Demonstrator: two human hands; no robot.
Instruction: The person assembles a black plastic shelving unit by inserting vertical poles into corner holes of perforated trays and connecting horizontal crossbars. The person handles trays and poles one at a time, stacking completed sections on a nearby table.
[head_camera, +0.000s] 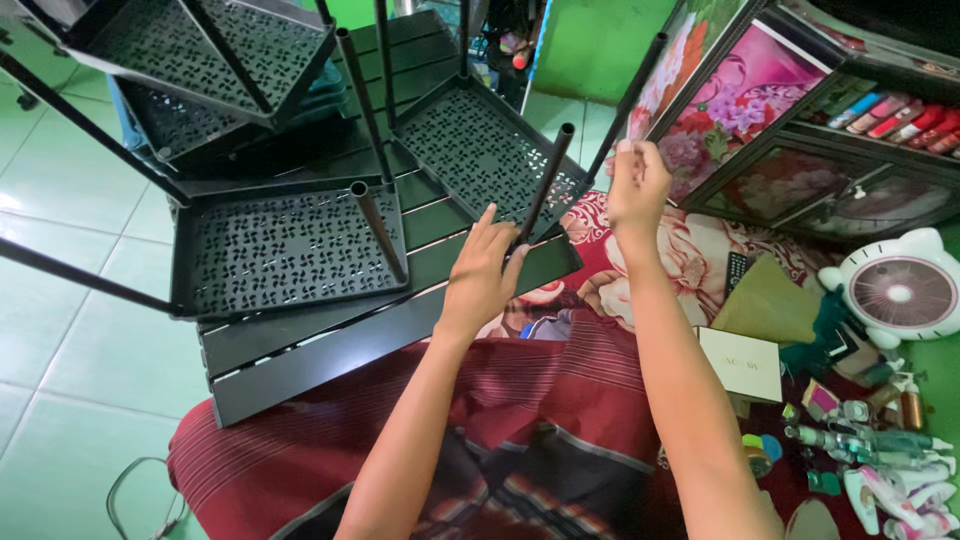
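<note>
A black plastic rack lies tilted in front of me, made of perforated trays (285, 248) joined by thin black poles. My left hand (483, 268) presses against the near corner of one tray (485, 150), fingers spread around the base of a pole (545, 180). My right hand (636, 180) is closed around the lower part of another black pole (633, 95) at the rack's right side. A slatted black panel (330, 340) lies under the trays, over my lap.
A dark red striped cloth (520, 420) covers my lap. At the right stand a glass-fronted cabinet (800, 160), a white cat-shaped fan (900, 290), a white box (742, 363) and several small bottles (880, 450). Green floor tiles (60, 330) lie at the left.
</note>
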